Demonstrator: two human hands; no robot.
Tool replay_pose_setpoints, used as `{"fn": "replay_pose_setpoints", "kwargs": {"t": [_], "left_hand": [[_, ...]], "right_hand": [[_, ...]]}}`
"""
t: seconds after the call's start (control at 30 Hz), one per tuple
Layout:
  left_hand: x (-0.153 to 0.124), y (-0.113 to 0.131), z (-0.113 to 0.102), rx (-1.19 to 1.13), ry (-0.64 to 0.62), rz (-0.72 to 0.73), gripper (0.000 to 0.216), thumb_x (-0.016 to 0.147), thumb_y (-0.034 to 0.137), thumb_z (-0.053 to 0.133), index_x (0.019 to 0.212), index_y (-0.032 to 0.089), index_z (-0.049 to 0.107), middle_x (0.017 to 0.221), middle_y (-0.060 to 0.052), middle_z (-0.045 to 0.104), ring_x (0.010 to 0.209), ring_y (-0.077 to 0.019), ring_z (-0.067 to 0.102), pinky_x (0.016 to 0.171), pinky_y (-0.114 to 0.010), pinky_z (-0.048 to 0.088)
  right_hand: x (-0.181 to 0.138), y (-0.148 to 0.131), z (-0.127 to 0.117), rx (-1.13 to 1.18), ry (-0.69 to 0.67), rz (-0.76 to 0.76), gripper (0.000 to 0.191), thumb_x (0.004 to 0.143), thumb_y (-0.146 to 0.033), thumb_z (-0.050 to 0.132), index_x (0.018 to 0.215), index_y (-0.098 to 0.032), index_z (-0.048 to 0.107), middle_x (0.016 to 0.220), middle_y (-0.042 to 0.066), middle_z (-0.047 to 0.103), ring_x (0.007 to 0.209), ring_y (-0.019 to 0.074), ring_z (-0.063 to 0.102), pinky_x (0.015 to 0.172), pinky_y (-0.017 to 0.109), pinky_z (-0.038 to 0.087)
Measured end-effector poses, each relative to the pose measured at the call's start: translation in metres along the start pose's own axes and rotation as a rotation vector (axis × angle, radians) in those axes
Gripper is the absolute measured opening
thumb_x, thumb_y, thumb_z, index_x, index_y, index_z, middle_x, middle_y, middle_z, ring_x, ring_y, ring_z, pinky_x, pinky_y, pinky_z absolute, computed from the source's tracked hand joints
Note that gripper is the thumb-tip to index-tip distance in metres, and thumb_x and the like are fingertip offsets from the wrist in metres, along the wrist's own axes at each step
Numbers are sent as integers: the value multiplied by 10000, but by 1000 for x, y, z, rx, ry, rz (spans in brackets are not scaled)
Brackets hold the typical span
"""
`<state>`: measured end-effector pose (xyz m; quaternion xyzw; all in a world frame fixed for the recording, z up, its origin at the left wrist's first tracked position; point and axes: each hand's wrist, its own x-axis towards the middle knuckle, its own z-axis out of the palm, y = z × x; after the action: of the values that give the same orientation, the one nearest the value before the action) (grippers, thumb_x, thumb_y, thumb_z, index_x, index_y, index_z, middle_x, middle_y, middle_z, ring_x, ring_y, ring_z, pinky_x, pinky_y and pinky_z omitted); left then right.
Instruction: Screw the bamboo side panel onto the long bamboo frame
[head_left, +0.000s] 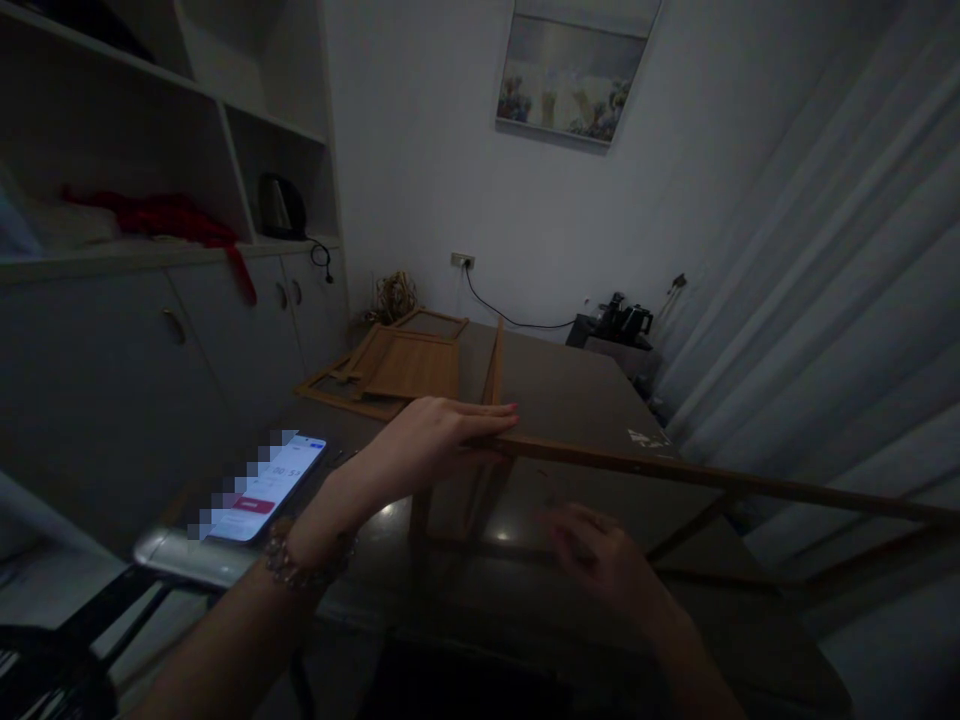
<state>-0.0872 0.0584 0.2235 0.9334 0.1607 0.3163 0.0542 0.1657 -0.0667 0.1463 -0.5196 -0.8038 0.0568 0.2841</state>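
Observation:
My left hand (431, 440) grips the top rail of a wooden frame (675, 468) that stands on the dark table (570, 385); fingers lie over the rail, thumb under it. The rail runs from that hand off to the right. My right hand (600, 555) is lower and nearer, blurred, close to the frame's lower bars, and its fingers are too smeared to read. A beaded bracelet (296, 568) circles my left wrist.
More wooden frame pieces and a panel (409, 362) lie at the table's far left. A lit phone (262, 487) rests at the near left corner. White cabinets (150, 330) stand on the left, curtains (840, 300) on the right, a kettle set (622, 320) at the back.

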Motion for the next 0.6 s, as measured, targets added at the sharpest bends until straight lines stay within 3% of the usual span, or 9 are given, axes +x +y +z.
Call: {"fn": "replay_pose_setpoints", "kwargs": {"t": [0.13, 0.23, 0.37, 0.6], "left_hand": [[0, 1, 0, 14, -5, -31, 454, 822, 380, 600, 1260, 273, 549, 1301, -11, 564, 1105, -203, 597, 938, -310, 509], [0, 1, 0, 7, -4, -35, 456, 821, 365, 606, 1264, 275, 545, 1299, -16, 566, 1094, -203, 604, 939, -313, 508], [0, 1, -1, 10, -9, -43, 454, 828, 385, 592, 1266, 272, 545, 1304, -13, 563, 1095, -204, 603, 952, -315, 500], [-2, 0, 0, 19, -13, -35, 445, 847, 397, 561, 1273, 270, 539, 1316, -5, 556, 1110, -196, 595, 955, -302, 496]], "right_hand": [[10, 55, 13, 0, -61, 185, 256, 900, -197, 419, 1057, -292, 597, 1018, 56, 654, 924, 216, 663, 837, 395, 532], [16, 84, 18, -80, -109, 269, 239, 882, -178, 445, 1045, -263, 596, 1086, 83, 631, 902, 223, 666, 805, 393, 534], [23, 92, 26, -122, -111, 288, 233, 875, -170, 460, 1043, -244, 605, 1040, 86, 647, 874, 220, 671, 779, 374, 533], [40, 99, 39, -209, -92, 279, 244, 895, -202, 481, 1113, -190, 589, 1088, 99, 662, 1017, 211, 634, 869, 318, 483]]}}
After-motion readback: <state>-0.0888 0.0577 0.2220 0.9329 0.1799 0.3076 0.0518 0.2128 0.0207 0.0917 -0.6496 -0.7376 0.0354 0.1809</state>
